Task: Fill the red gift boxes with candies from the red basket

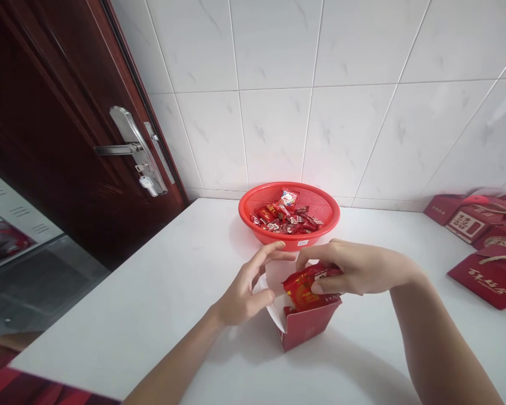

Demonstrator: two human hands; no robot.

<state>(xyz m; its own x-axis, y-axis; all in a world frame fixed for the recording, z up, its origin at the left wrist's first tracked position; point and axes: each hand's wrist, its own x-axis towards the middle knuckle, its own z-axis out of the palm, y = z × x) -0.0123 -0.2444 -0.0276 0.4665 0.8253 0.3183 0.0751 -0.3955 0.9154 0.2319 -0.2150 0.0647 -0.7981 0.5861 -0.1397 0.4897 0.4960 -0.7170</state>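
A small red gift box (pixel 310 326) stands on the white table with its top unfolded and its pale inside showing. My right hand (pixel 349 267) is closed around red-wrapped candy packets (pixel 304 289) at the box's mouth; how many it holds is hidden. On the box's left side, my left hand (pixel 251 289) has its thumb and fingers apart, around the raised white flap (pixel 274 304). Just behind the hands, a red plastic basket (pixel 289 188) holds several wrapped candies (pixel 278 216), mostly red, with one lighter packet (pixel 289 197).
At the table's right side sit several red gift boxes (pixel 474 222) with rope handles, one nearer box (pixel 491 278) bearing gold lettering. White tiled wall (pixel 274 129) backs the table (pixel 152 292). A dark red door (pixel 67 95) with a metal handle (pixel 118 149) and keys stands at the left.
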